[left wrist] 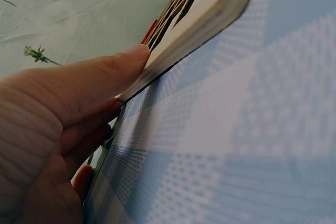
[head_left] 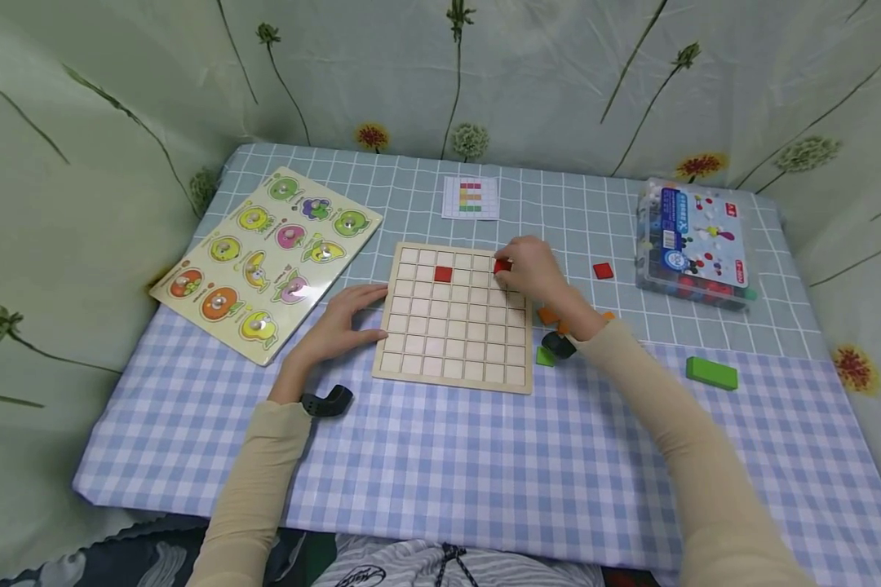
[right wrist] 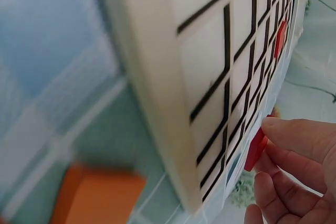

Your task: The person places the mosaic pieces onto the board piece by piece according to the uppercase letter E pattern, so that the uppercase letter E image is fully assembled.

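Right hand (head_left: 532, 269) first: thumb and fingertips pinch a red tile (right wrist: 256, 150) by its edges, over the board's upper right corner, just above the middle of the frame. I can't tell whether that tile touches the wood. Left hand (head_left: 338, 326), left of centre: fingers extended, thumb well apart from them, thumb tip against the left edge of the gridded board (head_left: 455, 346), nothing gripped.

Now the board itself, mid-frame, tilted slightly. I see a second red tile (head_left: 443, 274) in its second row down, with pale cells between it and the pinching fingers. Off the right edge it's tight: orange tiles (head_left: 548, 315) lie under the right forearm, a green tile (head_left: 546, 356) just below. A loose red tile (head_left: 603, 271) sits farther right.

Below the board's lower edge, I've got a broad stretch of checked cloth (head_left: 411, 473) down to the table's front edge. Beyond the top edge, a pattern card (head_left: 471, 198); upper left, a fruit board (head_left: 319, 273), its corner near the left wrist; upper right, a plastic box (head_left: 697, 244); below that, a green block (head_left: 712, 373).
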`<state>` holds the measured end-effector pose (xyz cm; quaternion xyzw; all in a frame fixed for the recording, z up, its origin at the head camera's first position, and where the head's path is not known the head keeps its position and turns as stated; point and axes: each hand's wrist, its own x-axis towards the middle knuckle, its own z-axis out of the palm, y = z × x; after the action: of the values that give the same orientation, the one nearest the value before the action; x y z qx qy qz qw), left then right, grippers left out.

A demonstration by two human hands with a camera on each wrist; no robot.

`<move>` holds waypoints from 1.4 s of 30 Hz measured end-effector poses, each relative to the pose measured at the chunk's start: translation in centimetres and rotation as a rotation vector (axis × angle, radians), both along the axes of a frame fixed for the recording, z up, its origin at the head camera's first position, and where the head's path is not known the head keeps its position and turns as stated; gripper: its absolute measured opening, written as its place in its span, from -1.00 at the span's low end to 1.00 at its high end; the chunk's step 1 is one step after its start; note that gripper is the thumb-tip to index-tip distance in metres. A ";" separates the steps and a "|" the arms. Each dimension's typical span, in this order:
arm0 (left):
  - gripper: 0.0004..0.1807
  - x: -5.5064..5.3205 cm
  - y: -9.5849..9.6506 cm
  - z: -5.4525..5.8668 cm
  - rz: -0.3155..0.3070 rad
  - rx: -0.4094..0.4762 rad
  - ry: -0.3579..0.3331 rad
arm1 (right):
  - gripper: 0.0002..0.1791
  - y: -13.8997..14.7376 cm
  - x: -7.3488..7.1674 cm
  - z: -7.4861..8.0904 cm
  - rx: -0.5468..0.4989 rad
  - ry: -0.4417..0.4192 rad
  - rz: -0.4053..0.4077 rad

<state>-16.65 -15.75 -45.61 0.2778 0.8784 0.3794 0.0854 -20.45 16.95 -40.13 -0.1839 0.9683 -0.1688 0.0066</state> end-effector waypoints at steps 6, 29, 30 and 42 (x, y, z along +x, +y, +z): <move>-0.24 0.0 0.0 0.0 0.000 0.003 0.002 | -0.73 -1.5 -0.1 -0.2 -0.018 -0.023 0.022; -0.26 0.0 -0.1 -0.1 -0.011 0.005 0.029 | -0.74 -4.1 -0.6 -0.9 0.010 -0.057 0.085; -0.26 -0.1 -0.1 -0.2 -0.011 0.004 0.029 | -0.74 -4.2 -0.6 -0.9 0.009 -0.056 0.089; -0.26 -0.1 0.0 -0.2 -0.005 -0.006 0.017 | -0.74 -4.4 -1.0 -1.3 -0.046 -0.084 0.151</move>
<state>-16.74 -15.79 -45.85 0.2830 0.8795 0.3743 0.0796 -21.46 12.51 -41.44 -0.2494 0.9463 -0.1978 0.0559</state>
